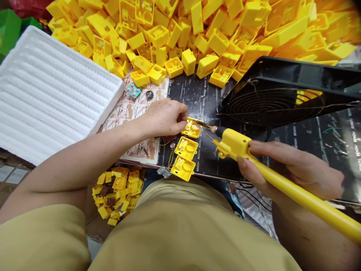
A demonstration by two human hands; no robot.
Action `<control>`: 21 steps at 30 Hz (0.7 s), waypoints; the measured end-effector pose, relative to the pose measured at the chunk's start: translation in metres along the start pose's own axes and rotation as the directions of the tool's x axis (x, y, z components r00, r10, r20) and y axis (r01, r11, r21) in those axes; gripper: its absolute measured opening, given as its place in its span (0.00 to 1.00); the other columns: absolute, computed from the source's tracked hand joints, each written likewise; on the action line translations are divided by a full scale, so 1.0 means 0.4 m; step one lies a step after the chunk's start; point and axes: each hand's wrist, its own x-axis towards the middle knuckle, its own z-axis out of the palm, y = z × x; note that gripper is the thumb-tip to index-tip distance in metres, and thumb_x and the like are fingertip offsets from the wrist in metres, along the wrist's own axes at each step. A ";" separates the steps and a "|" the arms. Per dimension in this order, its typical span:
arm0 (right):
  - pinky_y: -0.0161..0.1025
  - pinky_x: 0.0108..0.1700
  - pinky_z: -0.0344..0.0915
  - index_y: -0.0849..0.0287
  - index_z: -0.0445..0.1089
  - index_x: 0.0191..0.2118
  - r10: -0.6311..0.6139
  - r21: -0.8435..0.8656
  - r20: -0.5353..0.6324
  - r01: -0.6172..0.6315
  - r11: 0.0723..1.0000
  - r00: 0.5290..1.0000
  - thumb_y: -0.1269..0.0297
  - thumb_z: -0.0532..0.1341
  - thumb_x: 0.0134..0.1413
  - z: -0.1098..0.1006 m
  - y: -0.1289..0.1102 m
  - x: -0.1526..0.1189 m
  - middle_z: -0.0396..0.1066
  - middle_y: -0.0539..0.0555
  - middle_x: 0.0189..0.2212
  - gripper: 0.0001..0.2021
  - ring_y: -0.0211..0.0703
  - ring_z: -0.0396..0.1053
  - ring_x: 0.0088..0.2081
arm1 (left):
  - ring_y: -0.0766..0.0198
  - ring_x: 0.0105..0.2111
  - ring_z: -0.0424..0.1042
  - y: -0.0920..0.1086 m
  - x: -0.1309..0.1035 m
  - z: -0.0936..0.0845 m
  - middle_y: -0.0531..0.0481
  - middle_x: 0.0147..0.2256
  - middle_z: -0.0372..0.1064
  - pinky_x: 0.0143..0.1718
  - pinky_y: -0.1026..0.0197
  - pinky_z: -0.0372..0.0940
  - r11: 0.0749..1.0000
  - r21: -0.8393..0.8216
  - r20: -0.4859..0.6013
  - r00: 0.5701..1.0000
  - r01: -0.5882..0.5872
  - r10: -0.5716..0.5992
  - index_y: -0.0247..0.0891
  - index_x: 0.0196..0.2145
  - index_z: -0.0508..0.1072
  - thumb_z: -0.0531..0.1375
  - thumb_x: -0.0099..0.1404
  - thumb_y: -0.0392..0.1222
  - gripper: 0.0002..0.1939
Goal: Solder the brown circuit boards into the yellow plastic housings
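Note:
My right hand (296,167) grips a yellow soldering iron (235,141), whose metal tip reaches into the topmost of three small open yellow plastic cases (193,129). At that case's left edge, my left hand (167,117) is closed in a pinch; what its fingertips hold is hidden. Directly below lie the middle case (186,148) and the nearest case (182,168), each with a perforated round area inside. Thin wires run from the nearest case to a small grey circuit board (164,172) at the bench edge. A small round part (172,145) sits left of the middle case.
A big heap of yellow cases (160,35) covers the back of the bench. A black fan (282,94) stands at the right, and a white foam slab (56,94) lies at the left. Below the bench edge is another pile of yellow cases (120,194).

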 end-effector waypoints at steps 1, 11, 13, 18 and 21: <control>0.37 0.27 0.72 0.46 0.70 0.59 0.040 -0.043 -0.026 -0.041 0.998 0.999 0.73 0.71 0.49 0.000 -0.001 -0.005 0.79 0.47 0.36 0.31 0.41 0.75 0.30 | 0.66 0.27 0.69 -0.001 -0.001 0.001 0.52 0.26 0.73 0.33 0.63 0.61 1.000 -0.015 -0.002 1.000 -0.004 0.004 0.37 0.35 0.80 0.59 0.58 0.37 0.10; 0.33 0.29 0.73 0.55 0.69 0.59 -0.155 -0.172 0.114 0.174 0.970 0.981 0.71 0.71 0.52 -0.001 -0.006 0.030 0.79 0.50 0.34 0.29 0.40 0.77 0.30 | 0.66 0.27 0.69 -0.001 -0.005 -0.001 0.52 0.26 0.73 0.31 0.63 0.58 0.998 -0.057 0.023 0.999 0.035 -0.034 0.36 0.35 0.79 0.60 0.60 0.36 0.08; 0.33 0.30 0.73 0.55 0.66 0.62 -0.171 -0.140 0.179 0.197 0.970 0.969 0.72 0.71 0.52 -0.005 -0.006 0.038 0.79 0.49 0.32 0.31 0.39 0.76 0.29 | 0.65 0.27 0.69 0.000 -0.003 -0.001 0.52 0.26 0.73 0.31 0.63 0.58 0.999 -0.041 0.024 0.999 0.031 -0.030 0.36 0.35 0.79 0.60 0.60 0.36 0.08; 0.34 0.37 0.76 0.53 0.59 0.66 -0.178 -0.105 0.274 0.214 0.971 0.945 0.73 0.69 0.55 -0.015 -0.010 0.051 0.78 0.48 0.33 0.34 0.40 0.77 0.33 | 0.62 0.28 0.71 0.004 0.002 0.002 0.51 0.27 0.74 0.34 0.61 0.62 0.999 -0.013 0.018 0.999 0.031 -0.030 0.37 0.35 0.80 0.60 0.59 0.37 0.09; 0.33 0.38 0.75 0.55 0.61 0.64 -0.194 -0.106 0.289 0.233 0.967 0.938 0.72 0.69 0.56 -0.022 -0.014 0.053 0.77 0.49 0.33 0.32 0.39 0.77 0.33 | 0.61 0.29 0.72 0.007 0.005 0.002 0.50 0.27 0.75 0.36 0.59 0.64 0.999 0.001 0.021 0.999 0.039 -0.039 0.37 0.35 0.80 0.60 0.59 0.37 0.10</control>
